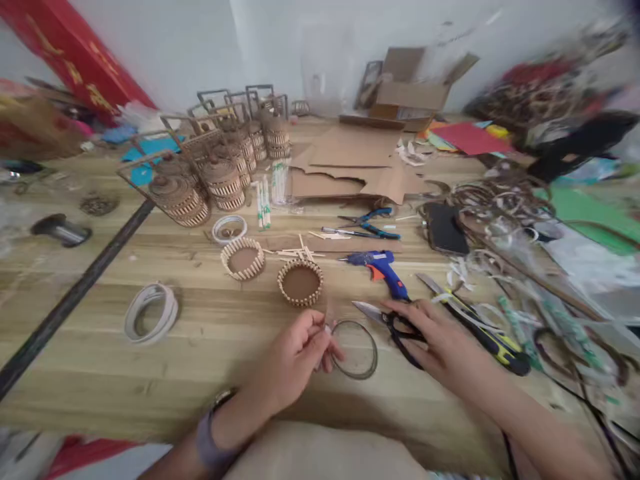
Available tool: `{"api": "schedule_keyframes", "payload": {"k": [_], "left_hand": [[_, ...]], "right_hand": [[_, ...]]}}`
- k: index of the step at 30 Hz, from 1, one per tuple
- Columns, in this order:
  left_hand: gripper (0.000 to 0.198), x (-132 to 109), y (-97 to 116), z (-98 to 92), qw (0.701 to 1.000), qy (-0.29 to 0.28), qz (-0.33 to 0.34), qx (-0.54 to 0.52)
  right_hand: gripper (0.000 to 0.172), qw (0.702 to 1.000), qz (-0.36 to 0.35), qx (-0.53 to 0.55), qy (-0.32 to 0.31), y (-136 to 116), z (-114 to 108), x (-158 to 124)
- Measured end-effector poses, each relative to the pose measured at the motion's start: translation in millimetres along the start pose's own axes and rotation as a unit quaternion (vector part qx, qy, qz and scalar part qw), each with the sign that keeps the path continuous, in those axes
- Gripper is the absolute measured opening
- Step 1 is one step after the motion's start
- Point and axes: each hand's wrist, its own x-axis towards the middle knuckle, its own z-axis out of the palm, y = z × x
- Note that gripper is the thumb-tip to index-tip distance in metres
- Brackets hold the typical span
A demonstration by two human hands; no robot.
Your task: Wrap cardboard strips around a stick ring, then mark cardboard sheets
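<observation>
Closed in a pinch, my left hand [305,350] holds a thin brownish ring [375,357] at its left side, over the table. A small pale bit shows at the fingertips, too blurred to name. My right hand [437,330] is around the black handles of a pair of scissors [373,312], whose blades point left. Just beyond my hands sits a round basket-like piece edged with short sticks [300,283], with a brown base. A similar paler piece [243,259] stands to its left.
A blue glue gun [377,261], pliers [373,223] and a yellow-black utility knife [493,337] lie near my right hand. White tape rolls [151,312] are at left. Lantern-like stick models [223,177] and cardboard [350,150] stand behind. Tangled strips [500,193] crowd the right.
</observation>
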Motion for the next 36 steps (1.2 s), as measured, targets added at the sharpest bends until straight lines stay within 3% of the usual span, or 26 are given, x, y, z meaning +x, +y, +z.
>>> {"api": "schedule_keyframes", "payload": {"k": [4,8,11,15,20,24,29,32,36], "left_hand": [[0.050,5.4,-2.7,1.8,0.999,0.020,-0.011,-0.033],[0.050,6.8,-0.1,4.7,0.997,0.047,-0.012,-0.058],[0.051,6.3,3.6,7.6,0.998,0.029,-0.014,-0.062],[0.051,4.9,7.4,10.7,0.997,-0.011,-0.041,-0.064],[0.051,4.6,7.5,13.3,0.995,-0.028,-0.052,-0.077],[0.050,6.1,6.5,15.9,0.995,-0.034,-0.051,-0.082],[0.044,7.8,6.4,17.6,0.996,-0.049,-0.040,-0.065],[0.036,8.0,6.0,16.9,0.997,-0.054,-0.035,-0.034],[0.019,4.4,7.2,16.1,0.995,-0.034,0.017,0.091]], "right_hand": [[0.040,0.998,0.038,0.046,-0.026,-28.5,-1.9,-5.8],[0.034,0.978,0.120,0.137,-0.101,-48.3,-1.3,-12.2],[0.025,0.964,0.129,0.175,-0.154,-53.1,3.2,-13.4],[0.025,0.954,0.129,0.208,-0.173,-55.0,9.1,-11.2],[0.024,0.952,0.097,0.250,-0.147,-57.6,13.2,-12.0],[0.033,0.950,0.074,0.266,-0.145,-47.6,22.7,-17.7],[0.035,0.942,0.127,0.282,-0.130,-30.2,36.1,-25.1],[0.036,0.937,0.166,0.297,-0.075,-33.0,34.8,-27.6],[0.043,0.918,0.196,0.344,0.002,-48.9,28.2,-23.2]]}}
